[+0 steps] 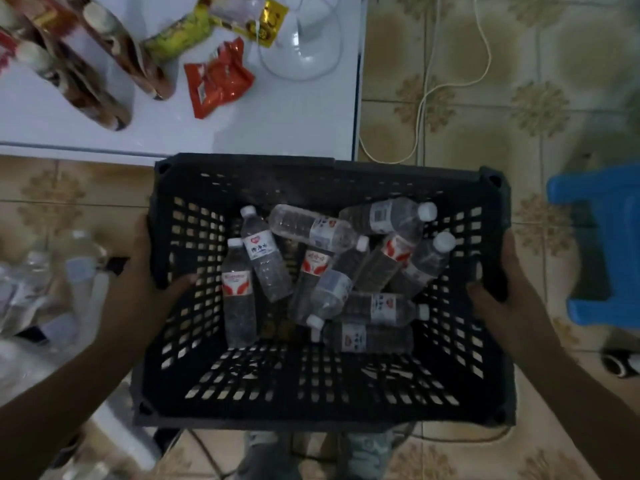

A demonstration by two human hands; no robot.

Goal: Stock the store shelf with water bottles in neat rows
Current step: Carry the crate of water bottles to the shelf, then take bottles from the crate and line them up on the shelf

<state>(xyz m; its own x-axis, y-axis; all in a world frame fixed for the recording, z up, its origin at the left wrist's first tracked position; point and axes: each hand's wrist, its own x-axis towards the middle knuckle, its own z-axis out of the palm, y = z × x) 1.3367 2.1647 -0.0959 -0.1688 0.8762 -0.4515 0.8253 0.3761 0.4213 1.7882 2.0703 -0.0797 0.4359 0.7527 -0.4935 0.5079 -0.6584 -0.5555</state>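
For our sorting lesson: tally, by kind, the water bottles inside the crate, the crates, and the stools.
Clear plastic water bottles: 10
Black slotted plastic crate: 1
Blue plastic stool: 1
Total: 12

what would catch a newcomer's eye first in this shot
A black slotted crate fills the middle of the view, with a jumble of water bottles lying crisscrossed in its bottom. The left hand and right hand grip its two side walls. Beyond it, bright snack packets lie on a white surface.
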